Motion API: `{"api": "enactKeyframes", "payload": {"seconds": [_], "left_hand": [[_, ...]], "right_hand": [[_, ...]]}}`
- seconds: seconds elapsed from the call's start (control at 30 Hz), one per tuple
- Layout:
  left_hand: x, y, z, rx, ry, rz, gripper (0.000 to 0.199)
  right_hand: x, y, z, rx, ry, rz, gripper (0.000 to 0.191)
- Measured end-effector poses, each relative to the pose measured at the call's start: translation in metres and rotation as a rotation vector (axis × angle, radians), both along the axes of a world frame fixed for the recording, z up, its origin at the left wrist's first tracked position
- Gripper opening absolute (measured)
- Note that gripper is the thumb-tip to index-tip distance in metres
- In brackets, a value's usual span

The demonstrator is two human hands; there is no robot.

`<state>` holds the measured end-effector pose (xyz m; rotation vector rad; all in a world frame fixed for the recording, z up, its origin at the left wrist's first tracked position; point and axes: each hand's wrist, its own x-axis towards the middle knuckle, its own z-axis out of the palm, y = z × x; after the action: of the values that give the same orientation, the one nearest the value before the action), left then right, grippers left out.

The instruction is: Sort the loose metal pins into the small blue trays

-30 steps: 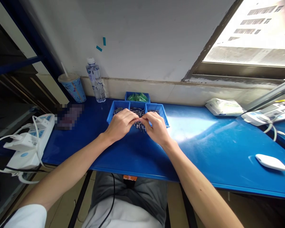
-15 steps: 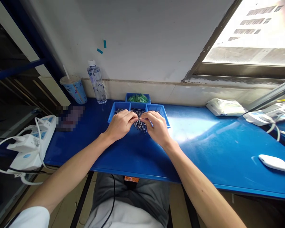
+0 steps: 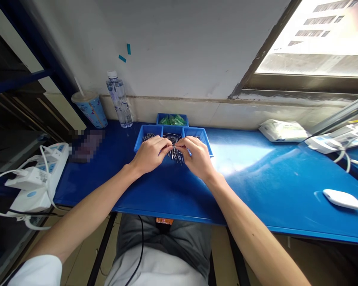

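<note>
My left hand [image 3: 151, 154] and my right hand [image 3: 196, 157] are both closed in a pinch, fingertips almost meeting above a pile of slim metal parts [image 3: 176, 157]. Between the fingertips is a small slim metal part [image 3: 173, 147], too small to make out in detail. The pile, silvery and dark, lies at the front of a blue divided tray [image 3: 208, 143], whose compartments my hands partly cover. More slim parts show in its left compartment [image 3: 148, 136]. Behind it, a smaller blue bin [image 3: 173, 128] contains green pieces [image 3: 174, 119].
A water bottle [image 3: 120, 101] and a cup with a straw [image 3: 91, 111] stand at the back left. White power strips [image 3: 52, 174] with cables lie at the left edge. On the right are a soft white packet [image 3: 283, 131] and a white oblong object [image 3: 343, 199] on the blue table [image 3: 256, 190].
My view has tilted slightly, so the scene sits a little higher. Both hands keep their pinch over the pile, with fingertips a little closer together.
</note>
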<state>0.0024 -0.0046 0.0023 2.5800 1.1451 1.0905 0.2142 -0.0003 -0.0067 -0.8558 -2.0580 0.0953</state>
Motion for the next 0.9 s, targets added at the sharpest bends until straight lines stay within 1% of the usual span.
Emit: {"api": "enactKeyframes", "payload": {"seconds": [0.17, 0.53, 0.73, 0.9], "left_hand": [[0.0003, -0.0004, 0.0008, -0.003, -0.003, -0.013, 0.02], [0.0004, 0.0001, 0.0008, -0.014, -0.007, -0.011, 0.021], [0.0, 0.0006, 0.0007, -0.012, -0.015, -0.02, 0.02], [-0.0002, 0.0014, 0.0003, 0.003, -0.025, -0.028, 0.017]], "right_hand": [[0.0005, 0.0004, -0.0008, 0.025, 0.008, 0.007, 0.017], [0.001, 0.0004, 0.0, 0.014, -0.009, -0.01, 0.018], [0.001, -0.0007, 0.0015, 0.012, -0.014, 0.0, 0.022], [0.0009, -0.0014, 0.0029, -0.008, -0.044, -0.019, 0.025]]}}
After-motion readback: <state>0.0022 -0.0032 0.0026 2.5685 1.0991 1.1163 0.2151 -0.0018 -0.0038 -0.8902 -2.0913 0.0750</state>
